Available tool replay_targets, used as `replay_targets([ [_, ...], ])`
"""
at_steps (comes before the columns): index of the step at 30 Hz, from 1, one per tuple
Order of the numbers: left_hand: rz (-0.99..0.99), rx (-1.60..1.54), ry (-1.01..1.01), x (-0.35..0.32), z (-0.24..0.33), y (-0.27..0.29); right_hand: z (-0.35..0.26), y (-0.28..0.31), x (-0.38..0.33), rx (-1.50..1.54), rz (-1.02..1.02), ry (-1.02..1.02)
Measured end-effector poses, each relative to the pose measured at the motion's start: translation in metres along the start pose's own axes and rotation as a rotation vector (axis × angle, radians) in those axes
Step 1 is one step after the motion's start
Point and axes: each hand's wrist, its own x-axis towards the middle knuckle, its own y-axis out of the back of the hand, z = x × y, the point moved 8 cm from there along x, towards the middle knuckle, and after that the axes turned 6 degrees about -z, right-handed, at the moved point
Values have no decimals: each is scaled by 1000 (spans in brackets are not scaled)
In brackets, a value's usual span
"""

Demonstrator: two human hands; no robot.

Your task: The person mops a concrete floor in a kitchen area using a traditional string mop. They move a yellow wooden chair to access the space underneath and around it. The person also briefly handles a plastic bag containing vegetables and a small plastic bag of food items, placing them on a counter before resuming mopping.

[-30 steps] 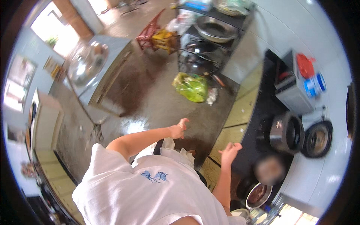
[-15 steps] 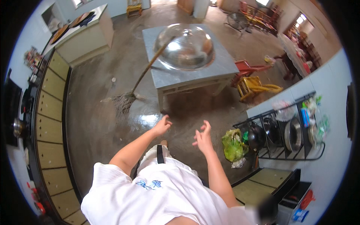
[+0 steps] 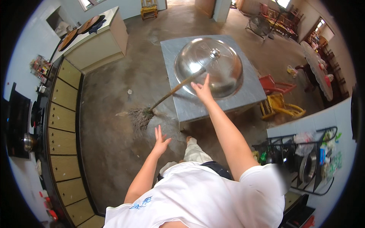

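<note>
A mop with a wooden handle [image 3: 171,92] leans against the table's edge. Its grey string head [image 3: 141,117] rests on the floor, and its top end lies over a large shiny metal dome lid [image 3: 224,70] with a knob. My right hand [image 3: 202,91] is stretched out over the near side of the table [image 3: 190,111], close to the handle's upper end. Its fingers are spread and hold nothing; whether they touch the handle I cannot tell. Lower down, my left hand [image 3: 160,143] is held over the floor, empty, with its fingers apart, below the mop head.
Along the left runs a counter with cream cabinet doors [image 3: 62,140] and a pot [image 3: 28,142] on it. To the right of the table stand a red chair [image 3: 275,84] and a yellow chair [image 3: 273,106]. A black rack [image 3: 311,178] with pans is at the lower right.
I have stepped nearer to the table. My right hand has reached forward and up to the mop handle's top end. My left hand stays low, its fingers now spread upward.
</note>
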Motion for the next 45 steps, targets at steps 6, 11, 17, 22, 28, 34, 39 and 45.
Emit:
replay_targets([
  [6, 77, -1, 87, 34, 6, 57, -30, -27, 64, 326, 30, 20],
  [11, 109, -613, 363, 55, -10, 68, -75, -104, -5, 101, -400, 210],
  [17, -184, -1024, 455, 130, -38, 67, -96, -148, -114, 74, -263, 399],
  [22, -272, -722, 671, 144, -87, 92, -93, -156, -181, 80, 59, 318],
  [28, -289, -552, 805, 86, -101, 62, -100, -132, -266, 105, 379, 66],
  [34, -409, -431, 979, -15, -123, -12, -83, -71, -363, 236, 661, -75],
  [39, -474, -459, 1061, -81, -135, -81, -89, -15, -433, 248, 703, -111],
  [45, -534, -488, 1098, -124, -116, -155, -105, 37, -473, 194, 708, -63],
])
